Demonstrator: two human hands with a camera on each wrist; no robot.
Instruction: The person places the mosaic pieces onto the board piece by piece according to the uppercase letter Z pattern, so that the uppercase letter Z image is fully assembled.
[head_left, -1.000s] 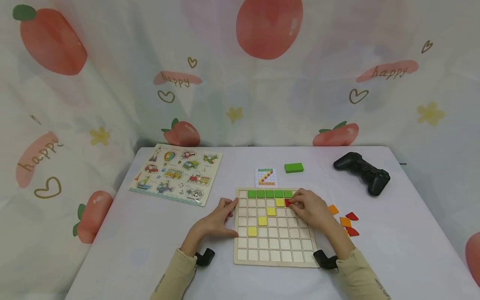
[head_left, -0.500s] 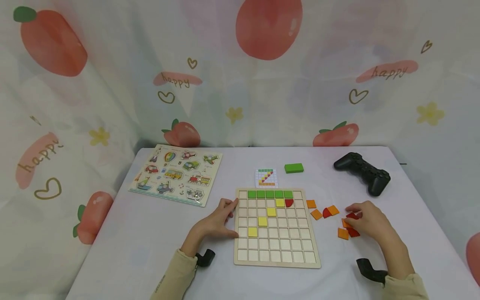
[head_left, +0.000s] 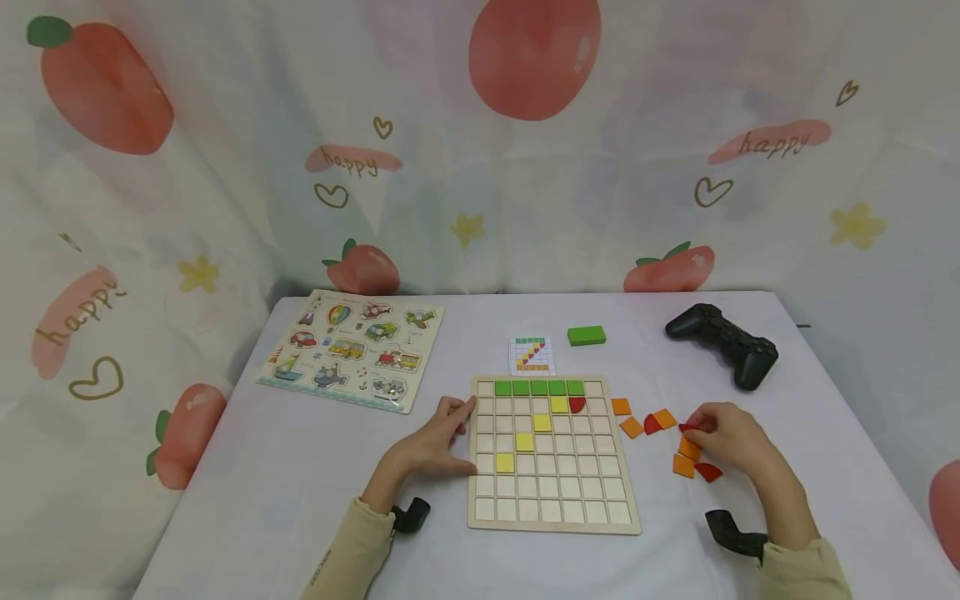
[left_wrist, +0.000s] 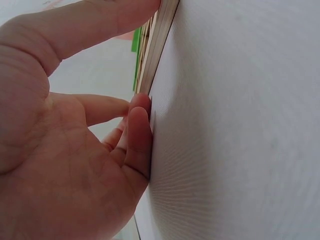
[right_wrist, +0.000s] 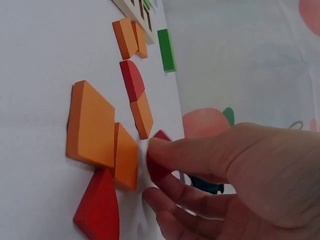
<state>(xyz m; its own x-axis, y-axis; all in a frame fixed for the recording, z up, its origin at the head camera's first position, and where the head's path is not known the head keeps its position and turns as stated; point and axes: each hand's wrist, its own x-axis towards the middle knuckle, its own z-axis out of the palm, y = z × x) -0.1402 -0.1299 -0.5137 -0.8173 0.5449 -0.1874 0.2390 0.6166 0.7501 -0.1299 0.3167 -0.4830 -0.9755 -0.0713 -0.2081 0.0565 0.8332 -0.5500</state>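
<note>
A wooden grid board [head_left: 555, 527] lies on the table with a row of green squares [head_left: 539, 387] at its top. Yellow squares [head_left: 542, 422] run diagonally below, and a red quarter-circle [head_left: 577, 405] sits beside the uppermost one. The left hand [head_left: 427, 443] rests its thumb and index fingertips against the board's left edge, fingers spread. Right of the board, the right hand [head_left: 729, 435] pinches another red quarter-circle piece [right_wrist: 159, 167] between thumb and fingers. Under and near it lie orange squares [head_left: 683, 465] and a loose red piece [head_left: 708, 472].
Behind the board are a small pattern card [head_left: 532, 356] and a green block [head_left: 587, 335]. A picture puzzle board [head_left: 352, 350] lies at the back left, a black game controller [head_left: 723, 343] at the back right. More orange squares [head_left: 621, 407] lie along the grid board's right side.
The right hand left a red piece on the board, moved right to the loose pieces and picked up another red piece. The left hand stayed at the board's edge.
</note>
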